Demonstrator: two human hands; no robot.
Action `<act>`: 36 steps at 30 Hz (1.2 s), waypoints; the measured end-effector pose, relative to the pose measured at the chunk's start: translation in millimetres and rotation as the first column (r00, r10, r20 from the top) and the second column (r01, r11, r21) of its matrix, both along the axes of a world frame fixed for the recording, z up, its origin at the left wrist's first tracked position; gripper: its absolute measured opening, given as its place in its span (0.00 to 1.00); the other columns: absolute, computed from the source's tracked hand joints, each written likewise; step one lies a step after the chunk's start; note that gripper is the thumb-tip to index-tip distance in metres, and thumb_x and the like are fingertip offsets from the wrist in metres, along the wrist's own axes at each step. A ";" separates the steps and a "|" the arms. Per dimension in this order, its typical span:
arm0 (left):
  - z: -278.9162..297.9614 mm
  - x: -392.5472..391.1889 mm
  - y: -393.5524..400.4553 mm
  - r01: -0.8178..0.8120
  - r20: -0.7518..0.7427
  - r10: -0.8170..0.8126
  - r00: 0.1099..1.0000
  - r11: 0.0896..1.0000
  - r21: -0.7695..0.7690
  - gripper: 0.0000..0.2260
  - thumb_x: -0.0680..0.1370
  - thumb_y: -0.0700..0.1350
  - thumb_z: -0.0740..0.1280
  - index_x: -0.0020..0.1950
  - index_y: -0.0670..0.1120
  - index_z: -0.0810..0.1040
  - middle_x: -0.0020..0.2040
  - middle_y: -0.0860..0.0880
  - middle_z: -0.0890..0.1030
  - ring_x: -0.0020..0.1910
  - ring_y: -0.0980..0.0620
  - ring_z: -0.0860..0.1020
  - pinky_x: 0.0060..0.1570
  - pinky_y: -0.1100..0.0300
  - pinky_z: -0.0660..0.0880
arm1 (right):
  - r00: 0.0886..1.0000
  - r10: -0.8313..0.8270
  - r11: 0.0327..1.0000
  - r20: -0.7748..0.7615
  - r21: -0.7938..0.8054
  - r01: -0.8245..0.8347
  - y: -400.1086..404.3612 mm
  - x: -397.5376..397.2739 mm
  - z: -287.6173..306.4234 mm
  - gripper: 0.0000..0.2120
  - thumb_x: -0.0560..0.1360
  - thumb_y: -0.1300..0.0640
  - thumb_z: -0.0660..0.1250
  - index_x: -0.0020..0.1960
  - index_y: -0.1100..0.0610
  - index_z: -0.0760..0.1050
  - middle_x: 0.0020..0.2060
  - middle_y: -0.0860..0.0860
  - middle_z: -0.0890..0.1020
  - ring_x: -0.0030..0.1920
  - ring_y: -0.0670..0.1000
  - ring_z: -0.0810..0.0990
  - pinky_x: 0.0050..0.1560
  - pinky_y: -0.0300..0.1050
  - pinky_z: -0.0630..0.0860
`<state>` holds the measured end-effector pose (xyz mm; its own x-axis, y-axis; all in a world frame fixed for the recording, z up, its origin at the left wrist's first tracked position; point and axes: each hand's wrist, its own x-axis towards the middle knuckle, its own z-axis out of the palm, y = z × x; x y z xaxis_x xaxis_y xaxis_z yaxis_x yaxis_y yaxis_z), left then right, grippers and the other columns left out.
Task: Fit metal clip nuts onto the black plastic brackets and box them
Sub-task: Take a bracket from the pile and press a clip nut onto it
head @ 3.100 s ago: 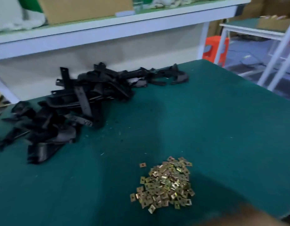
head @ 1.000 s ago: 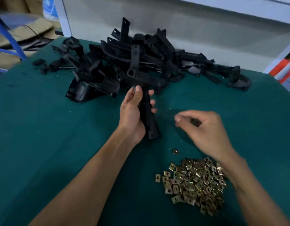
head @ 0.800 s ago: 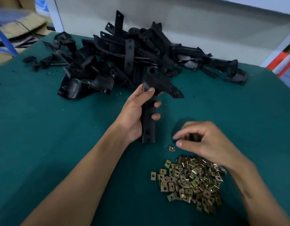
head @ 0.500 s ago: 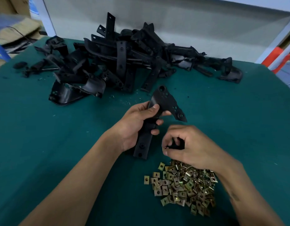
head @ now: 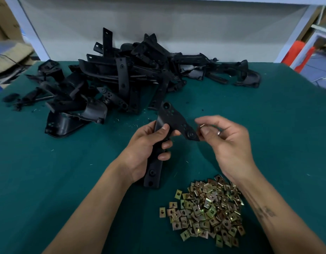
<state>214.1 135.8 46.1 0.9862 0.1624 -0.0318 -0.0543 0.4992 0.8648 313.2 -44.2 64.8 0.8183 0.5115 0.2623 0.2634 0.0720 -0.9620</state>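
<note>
A long black plastic bracket with a perforated triangular head (head: pixel 174 123) was gripped around its shaft by the left hand (head: pixel 149 143), fingers curled round it, above the green felt-covered table (head: pixel 268 125). A small brass-coloured metal clip nut (head: pixel 202 126) was pinched between thumb and forefinger of the right hand (head: pixel 230 142), just beside the bracket's pointed tip; whether it touched the tip could not be told. A loose heap of brass-coloured clip nuts (head: pixel 206 209) was seen on the table near the right forearm. A tangled pile of black plastic brackets (head: pixel 122 79) was spread along the far edge, against a grey back panel (head: pixel 158 24). Brown cardboard (head: pixel 4 54) was visible at the far left, an orange plastic item (head: pixel 296 54) at the far right. No readable writing was made out.
</note>
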 end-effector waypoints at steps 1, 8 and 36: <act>0.4 0.2 -0.9 0.008 0.005 -0.008 1.000 1.000 0.022 0.05 0.84 0.42 0.63 0.52 0.44 0.77 0.46 0.49 0.80 0.33 0.55 0.67 0.29 0.63 0.66 | 0.996 -0.015 0.995 -0.093 0.096 0.024 3.2 -4.4 2.1 0.17 0.78 0.74 0.65 0.49 0.54 0.84 0.43 0.50 0.87 0.44 0.48 0.85 0.50 0.42 0.81; 4.4 0.5 -10.2 0.082 0.007 -0.083 0.997 0.994 0.078 0.08 0.84 0.44 0.62 0.61 0.43 0.71 0.40 0.49 0.73 0.33 0.55 0.64 0.28 0.64 0.61 | 0.897 -0.034 0.950 -0.441 0.265 0.166 14.8 -29.0 7.1 0.06 0.76 0.69 0.68 0.50 0.62 0.81 0.44 0.59 0.86 0.49 0.61 0.82 0.64 0.70 0.75; 3.5 0.1 -11.1 0.040 0.001 -0.040 0.999 0.999 0.025 0.05 0.81 0.48 0.67 0.47 0.48 0.75 0.37 0.50 0.68 0.31 0.56 0.63 0.25 0.66 0.63 | 0.886 -0.083 0.941 -0.456 0.257 0.221 16.1 -39.7 17.4 0.05 0.75 0.68 0.72 0.40 0.62 0.82 0.40 0.61 0.86 0.43 0.57 0.86 0.53 0.56 0.84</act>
<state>214.2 124.7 49.6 0.9920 0.1237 -0.0265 -0.0364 0.4794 0.8768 273.5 -28.2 82.2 0.9448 0.3271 -0.0182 -0.1428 0.3613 -0.9215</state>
